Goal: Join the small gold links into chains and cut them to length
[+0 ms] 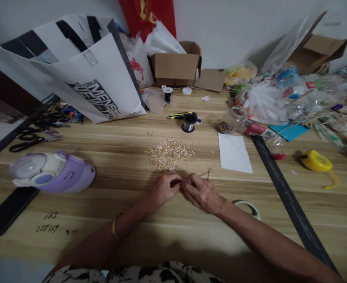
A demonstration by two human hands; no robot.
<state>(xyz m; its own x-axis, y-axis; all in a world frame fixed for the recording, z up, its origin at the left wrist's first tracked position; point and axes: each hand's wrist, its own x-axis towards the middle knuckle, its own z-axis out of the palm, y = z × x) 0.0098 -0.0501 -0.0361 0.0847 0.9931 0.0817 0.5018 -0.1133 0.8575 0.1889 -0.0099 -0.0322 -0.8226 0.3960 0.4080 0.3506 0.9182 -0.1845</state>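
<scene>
My left hand [165,189] and my right hand [201,192] meet fingertip to fingertip above the wooden table. Both are closed in a pinch, and what lies between the fingers is too small and hidden to name. A short gold strand [206,173] shows just beyond my right knuckles; whether it is held or lies on the table I cannot tell. Faint thin lines hang below my left hand. Right in front of my hands spreads a loose pile of small gold and silver beads [170,154].
Beyond the beads are a wire spool [189,122], a yellow-black cutter [177,115] and a bead jar [234,120]. White paper [235,153], a tape roll [248,208] and a tape measure [316,161] lie rightward. Leftward are a purple bottle [64,173], scissors [32,139] and a phone [10,210].
</scene>
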